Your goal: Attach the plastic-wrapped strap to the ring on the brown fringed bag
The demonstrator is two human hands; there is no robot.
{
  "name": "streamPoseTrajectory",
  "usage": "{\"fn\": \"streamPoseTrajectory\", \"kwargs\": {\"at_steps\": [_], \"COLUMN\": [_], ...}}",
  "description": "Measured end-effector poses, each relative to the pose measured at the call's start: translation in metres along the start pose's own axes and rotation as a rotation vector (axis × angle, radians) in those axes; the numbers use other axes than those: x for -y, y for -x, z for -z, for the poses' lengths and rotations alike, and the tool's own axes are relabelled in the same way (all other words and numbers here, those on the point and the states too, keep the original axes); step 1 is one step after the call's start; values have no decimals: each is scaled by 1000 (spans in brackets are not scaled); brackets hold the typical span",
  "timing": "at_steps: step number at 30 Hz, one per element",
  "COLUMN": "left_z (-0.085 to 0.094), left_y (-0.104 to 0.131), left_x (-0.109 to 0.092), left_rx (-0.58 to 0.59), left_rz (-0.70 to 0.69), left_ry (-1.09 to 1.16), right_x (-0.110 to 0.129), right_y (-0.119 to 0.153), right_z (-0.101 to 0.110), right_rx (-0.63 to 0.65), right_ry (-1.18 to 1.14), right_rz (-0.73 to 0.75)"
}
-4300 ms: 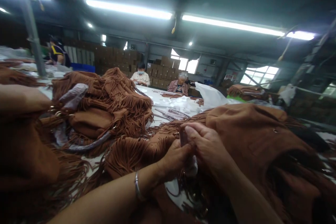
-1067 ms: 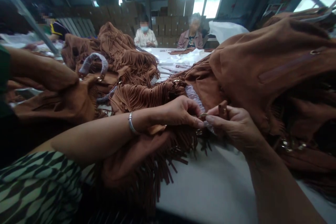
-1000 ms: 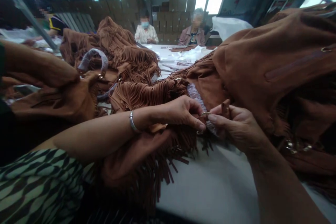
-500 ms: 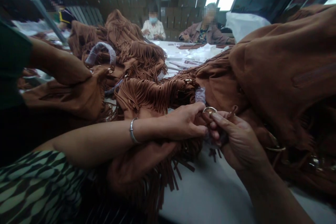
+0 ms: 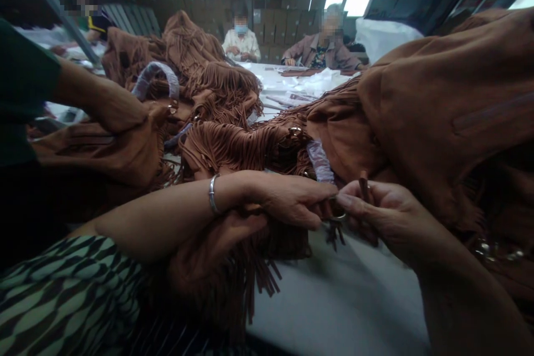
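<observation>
Two hands meet at the centre of the head view, above a white bench (image 5: 334, 295). The left hand (image 5: 287, 203) and the right hand (image 5: 375, 214) both pinch a small metal ring (image 5: 339, 214) on a brown fringed bag (image 5: 233, 150) lying on the bench just behind them. Just beside, a co-worker's arm (image 5: 100, 100) presses into another brown bag (image 5: 104, 150). Two seated people (image 5: 321, 50) are far behind.
</observation>
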State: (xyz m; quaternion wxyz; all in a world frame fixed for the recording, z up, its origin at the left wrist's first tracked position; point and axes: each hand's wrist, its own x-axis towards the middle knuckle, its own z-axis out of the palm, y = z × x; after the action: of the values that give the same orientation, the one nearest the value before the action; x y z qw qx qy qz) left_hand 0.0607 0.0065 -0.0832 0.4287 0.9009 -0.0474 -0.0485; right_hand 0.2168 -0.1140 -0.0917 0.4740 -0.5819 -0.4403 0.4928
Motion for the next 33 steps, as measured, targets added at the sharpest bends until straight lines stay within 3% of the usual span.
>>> {"fn": "streamPoseTrajectory", "kwargs": {"at_steps": [2,5,9,13,20,26,29,33], "left_z": [-2,-3,-5,-16,-51,-62,-50,-26], "left_y": [1,8,21,28,9,-8,-3,11], "left_x": [2,-2,-16,-29,-26,-3,-3,-17], "left_rx": [-51,-239,-444,-435,-535,-602,-523,-251], "left_rz": [15,70,240,402,520,457,437,278], "left_ry": [44,93,-279,-561,-647,-629,-530,-445], "right_x": [-1,-5,-14,-16,-15,-18,-20,-20], "right_y": [1,0,-4,-4,-4,-9,-11,-9], "right_z": [-1,-13,-40,-57,-42,-7,5,7], "right_rx": [-2,-111,-297,-389,-153,106,197,238], "right_ry": [-17,-147,-325,-438,-335,-134,-162,-192], "right_rz": [4,28,88,98,62,-43,-33,-23]}}
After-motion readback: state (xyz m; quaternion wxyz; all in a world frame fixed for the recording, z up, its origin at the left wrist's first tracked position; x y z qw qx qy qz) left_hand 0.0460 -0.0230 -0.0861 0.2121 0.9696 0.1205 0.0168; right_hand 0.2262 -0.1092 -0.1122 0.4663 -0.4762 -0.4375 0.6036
